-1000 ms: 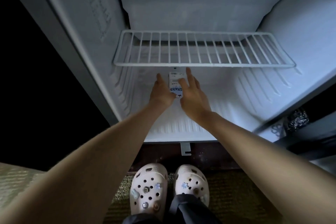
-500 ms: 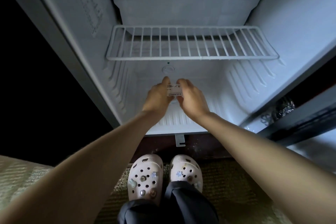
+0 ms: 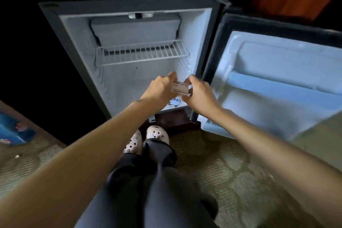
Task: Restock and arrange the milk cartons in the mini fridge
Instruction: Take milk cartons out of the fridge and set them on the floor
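White card with small dark print: that is the milk carton (image 3: 180,89), held at the mouth of the mini fridge (image 3: 198,33). The left hand (image 3: 160,89) grips its left end with the fingers curled over the top. The right hand (image 3: 200,93) pinches the right end. Both hands are clamped on this 1 carton, with only its width between them.

Just under the hands, a white face with blue lettering (image 3: 174,102) shows near the front of the fridge floor. Whether it is a 2nd carton or the lower side of the held carton, I cannot tell. Beyond and above the hands is the wire shelf (image 3: 142,53), with the freezer box (image 3: 135,29) higher up. The door (image 3: 277,83) stands swung open, well off to the right of the right hand.

The step in hand looks like placing the carton on the fridge floor. To do it well, keep the carton level between the 2 hands and carry it forward beneath the shelf's front rail without knocking it. Set it down close against a wall or a neighbour so a tidy row can form. The side walls are ribbed and the floor may be too — so feel that the base sits flat before either hand lets go. Turn the printed face outward.
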The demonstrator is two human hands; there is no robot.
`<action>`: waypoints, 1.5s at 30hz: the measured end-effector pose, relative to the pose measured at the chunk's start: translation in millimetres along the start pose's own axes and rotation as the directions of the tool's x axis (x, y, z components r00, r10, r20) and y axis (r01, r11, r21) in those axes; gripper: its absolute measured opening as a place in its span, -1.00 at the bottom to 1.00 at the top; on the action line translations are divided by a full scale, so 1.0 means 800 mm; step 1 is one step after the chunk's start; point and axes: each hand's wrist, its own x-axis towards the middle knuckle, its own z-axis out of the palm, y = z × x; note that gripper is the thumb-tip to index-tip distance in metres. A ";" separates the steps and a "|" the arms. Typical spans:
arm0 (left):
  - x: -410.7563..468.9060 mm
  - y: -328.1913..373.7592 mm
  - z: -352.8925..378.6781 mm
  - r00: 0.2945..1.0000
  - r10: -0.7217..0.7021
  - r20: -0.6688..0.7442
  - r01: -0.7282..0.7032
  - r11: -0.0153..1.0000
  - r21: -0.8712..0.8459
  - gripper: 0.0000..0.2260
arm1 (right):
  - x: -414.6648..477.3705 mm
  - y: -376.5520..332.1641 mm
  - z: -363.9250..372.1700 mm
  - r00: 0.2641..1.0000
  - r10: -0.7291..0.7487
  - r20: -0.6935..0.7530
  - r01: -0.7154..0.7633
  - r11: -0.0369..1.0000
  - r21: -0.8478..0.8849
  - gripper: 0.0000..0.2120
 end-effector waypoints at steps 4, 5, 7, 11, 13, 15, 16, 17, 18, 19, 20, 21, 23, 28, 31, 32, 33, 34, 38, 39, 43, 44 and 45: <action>-0.045 0.090 -0.002 0.993 0.093 0.070 -0.093 0.996 0.006 -0.75 | -0.081 0.010 -0.073 0.997 0.056 -0.057 -0.057 0.998 -0.017 -0.71; -0.057 0.109 0.003 0.989 0.119 0.089 -0.120 0.993 0.011 -0.75 | -0.102 0.015 -0.087 0.995 0.073 -0.061 -0.074 0.997 -0.022 -0.70; -0.081 0.145 0.020 0.975 0.181 0.127 -0.185 0.983 0.016 -0.75 | -0.146 0.026 -0.111 0.991 0.120 -0.060 -0.122 0.992 -0.026 -0.67; -0.126 0.196 0.076 0.939 0.257 0.229 -0.263 0.965 -0.002 -0.74 | -0.238 0.059 -0.139 0.966 0.258 0.003 -0.258 0.966 -0.029 -0.67; -0.148 0.214 0.111 0.910 0.271 0.312 -0.274 0.961 -0.036 -0.74 | -0.284 0.079 -0.142 0.946 0.322 0.043 -0.319 0.946 -0.054 -0.72; -0.169 0.228 0.147 0.875 0.291 0.386 -0.290 0.955 -0.062 -0.74 | -0.326 0.102 -0.135 0.922 0.379 0.072 -0.373 0.924 -0.091 -0.75; -0.179 0.232 0.164 0.863 0.294 0.412 -0.290 0.954 -0.074 -0.74 | -0.345 0.111 -0.130 0.911 0.404 0.088 -0.395 0.913 -0.103 -0.75; -0.189 0.236 0.181 0.852 0.291 0.436 -0.283 0.955 -0.083 -0.74 | -0.363 0.120 -0.124 0.899 0.427 0.100 -0.417 0.903 -0.105 -0.73; -0.199 0.240 0.199 0.841 0.285 0.460 -0.274 0.957 -0.091 -0.73 | -0.382 0.130 -0.117 0.886 0.451 0.108 -0.441 0.892 -0.104 -0.72; -0.209 0.243 0.217 0.830 0.271 0.488 -0.259 0.961 -0.092 -0.74 | -0.399 0.138 -0.110 0.875 0.471 0.114 -0.462 0.881 -0.101 -0.71; -0.217 0.245 0.232 0.818 0.252 0.518 -0.241 0.966 -0.090 -0.76 | -0.413 0.143 -0.102 0.865 0.487 0.120 -0.479 0.873 -0.092 -0.70; -0.225 0.245 0.248 0.803 0.225 0.552 -0.215 0.973 -0.085 -0.79 | -0.427 0.149 -0.091 0.854 0.505 0.126 -0.500 0.863 -0.072 -0.70; -0.239 0.245 0.276 0.775 0.176 0.607 -0.161 0.984 -0.080 -0.84 | -0.454 0.164 -0.066 0.839 0.520 0.159 -0.523 0.852 -0.022 -0.70; -0.259 0.244 0.319 0.702 0.164 0.693 -0.113 0.986 -0.119 -0.77 | -0.507 0.213 0.014 0.781 0.572 0.251 -0.577 0.814 -0.061 -0.59; -0.265 0.231 0.343 0.686 0.126 0.717 -0.082 0.992 -0.095 -0.67 | -0.527 0.229 0.052 0.687 0.648 0.328 -0.643 0.753 -0.140 -0.65; -0.268 0.226 0.349 0.696 0.110 0.710 -0.077 0.994 -0.078 -0.65 | -0.532 0.235 0.062 0.668 0.657 0.349 -0.649 0.744 -0.158 -0.63; -0.272 0.220 0.354 0.702 0.098 0.705 -0.082 0.995 -0.056 -0.65 | -0.535 0.239 0.071 0.650 0.663 0.372 -0.652 0.737 -0.175 -0.61; -0.276 0.214 0.359 0.699 0.090 0.709 -0.092 0.995 -0.036 -0.65 | -0.540 0.244 0.080 0.634 0.669 0.387 -0.659 0.730 -0.183 -0.59; -0.282 0.195 0.373 0.650 0.063 0.757 -0.122 0.992 0.023 -0.64 | -0.559 0.257 0.107 0.597 0.699 0.394 -0.689 0.698 -0.194 -0.54; -0.280 0.194 0.375 0.650 0.058 0.758 -0.123 0.992 0.029 -0.65 | -0.563 0.259 0.112 0.589 0.711 0.384 -0.707 0.684 -0.180 -0.54; -0.278 0.197 0.378 0.655 0.053 0.754 -0.127 0.991 0.040 -0.65 | -0.575 0.262 0.128 0.573 0.736 0.360 -0.750 0.648 -0.134 -0.57; -0.279 0.197 0.379 0.647 0.053 0.761 -0.139 0.989 0.049 -0.64 | -0.578 0.262 0.131 0.563 0.743 0.363 -0.759 0.639 -0.130 -0.57; -0.280 0.197 0.379 0.636 0.051 0.770 -0.152 0.987 0.060 -0.64 | -0.580 0.261 0.133 0.550 0.749 0.370 -0.768 0.627 -0.128 -0.58</action>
